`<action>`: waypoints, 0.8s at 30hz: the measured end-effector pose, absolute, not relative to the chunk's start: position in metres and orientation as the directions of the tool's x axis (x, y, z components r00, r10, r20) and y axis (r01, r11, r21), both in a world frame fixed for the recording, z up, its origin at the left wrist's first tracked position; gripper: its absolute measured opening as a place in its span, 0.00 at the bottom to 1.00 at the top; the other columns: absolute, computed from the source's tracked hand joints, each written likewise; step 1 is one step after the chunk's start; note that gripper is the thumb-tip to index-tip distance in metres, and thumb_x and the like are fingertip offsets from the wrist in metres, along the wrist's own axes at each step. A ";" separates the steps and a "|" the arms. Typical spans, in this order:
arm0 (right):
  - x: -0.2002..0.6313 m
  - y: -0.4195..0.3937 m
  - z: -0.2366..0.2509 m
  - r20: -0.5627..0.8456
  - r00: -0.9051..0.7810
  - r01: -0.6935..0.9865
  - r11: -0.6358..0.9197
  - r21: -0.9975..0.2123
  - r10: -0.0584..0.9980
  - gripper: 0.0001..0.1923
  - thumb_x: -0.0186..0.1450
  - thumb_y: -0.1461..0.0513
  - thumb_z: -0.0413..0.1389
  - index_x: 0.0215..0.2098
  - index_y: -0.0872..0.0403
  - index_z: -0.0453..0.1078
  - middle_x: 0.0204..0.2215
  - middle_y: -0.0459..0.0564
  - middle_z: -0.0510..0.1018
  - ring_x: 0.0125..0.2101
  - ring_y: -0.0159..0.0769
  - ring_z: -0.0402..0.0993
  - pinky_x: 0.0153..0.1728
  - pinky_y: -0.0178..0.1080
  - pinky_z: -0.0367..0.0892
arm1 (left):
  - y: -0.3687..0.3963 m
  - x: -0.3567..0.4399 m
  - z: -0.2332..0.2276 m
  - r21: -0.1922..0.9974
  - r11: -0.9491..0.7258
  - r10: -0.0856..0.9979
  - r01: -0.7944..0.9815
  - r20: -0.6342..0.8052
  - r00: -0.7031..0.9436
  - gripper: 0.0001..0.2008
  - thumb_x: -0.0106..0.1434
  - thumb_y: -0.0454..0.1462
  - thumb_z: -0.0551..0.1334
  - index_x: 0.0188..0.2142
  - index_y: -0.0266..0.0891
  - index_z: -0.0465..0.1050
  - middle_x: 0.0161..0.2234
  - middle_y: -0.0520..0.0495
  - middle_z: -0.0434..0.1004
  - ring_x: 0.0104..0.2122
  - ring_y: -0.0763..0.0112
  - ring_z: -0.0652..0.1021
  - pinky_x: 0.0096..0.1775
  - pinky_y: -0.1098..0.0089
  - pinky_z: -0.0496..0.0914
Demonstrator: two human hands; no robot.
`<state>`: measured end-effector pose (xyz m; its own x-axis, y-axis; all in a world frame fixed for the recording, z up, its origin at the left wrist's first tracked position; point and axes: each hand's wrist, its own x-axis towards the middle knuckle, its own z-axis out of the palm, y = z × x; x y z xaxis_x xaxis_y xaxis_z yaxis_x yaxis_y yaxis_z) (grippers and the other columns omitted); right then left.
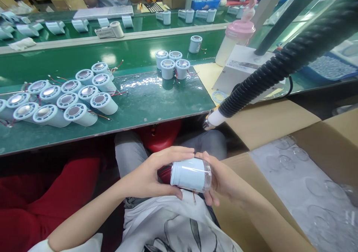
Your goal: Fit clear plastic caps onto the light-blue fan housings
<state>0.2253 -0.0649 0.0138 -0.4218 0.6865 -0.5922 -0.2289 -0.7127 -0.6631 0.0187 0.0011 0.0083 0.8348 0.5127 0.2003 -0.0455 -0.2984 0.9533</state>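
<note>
Pale-blue cylindrical housing [188, 174] held in both hands above the lap, below the bench edge.

Left hand [152, 177] grasps the housing's left end, fingers wrapped over and under; right hand [220, 179] grasps the right end, where a clear cap [206, 175] sits. A thin wire hangs beneath the housing. Similar housings [69, 99] lie grouped on the green bench [145, 99]; an open cardboard box [279, 121] stands at right.

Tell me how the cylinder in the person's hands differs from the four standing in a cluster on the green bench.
The held cylinder lies on its side over the lap, gripped by the left hand and right hand; the cluster stands upright, untouched. The held one has a clear cap at its right end; the cluster's show bare silvery tops. All are pale blue, with thin wires.
</note>
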 end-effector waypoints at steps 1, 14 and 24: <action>0.225 -0.065 0.014 -0.607 -0.439 -0.234 -0.737 -0.634 0.662 0.31 0.66 0.40 0.41 0.28 0.57 0.66 0.14 0.49 0.75 0.10 0.26 0.66 0.10 0.24 0.57 | 0.001 0.019 0.008 0.953 -0.297 0.512 -0.054 0.206 0.834 0.43 0.48 0.32 0.73 0.61 0.53 0.60 0.61 0.43 0.64 0.59 0.55 0.67 0.59 0.57 0.61; 0.229 -0.080 0.000 -0.193 -0.260 -0.145 -0.236 -0.961 0.946 0.39 0.60 0.35 0.47 0.59 0.49 0.58 0.53 0.59 0.71 0.41 0.42 0.76 0.34 0.39 0.76 | -0.012 0.021 0.018 0.991 0.129 0.646 0.040 -0.115 0.755 0.29 0.56 0.35 0.69 0.56 0.47 0.64 0.55 0.43 0.68 0.49 0.61 0.76 0.48 0.66 0.73; 0.241 -0.083 -0.001 0.134 -0.221 0.222 0.184 -0.957 0.966 0.28 0.60 0.59 0.63 0.57 0.45 0.64 0.54 0.53 0.73 0.51 0.45 0.73 0.48 0.43 0.74 | -0.010 0.019 0.018 0.981 0.190 0.597 0.050 -0.156 0.787 0.37 0.52 0.39 0.71 0.60 0.51 0.61 0.58 0.43 0.66 0.53 0.55 0.73 0.51 0.62 0.72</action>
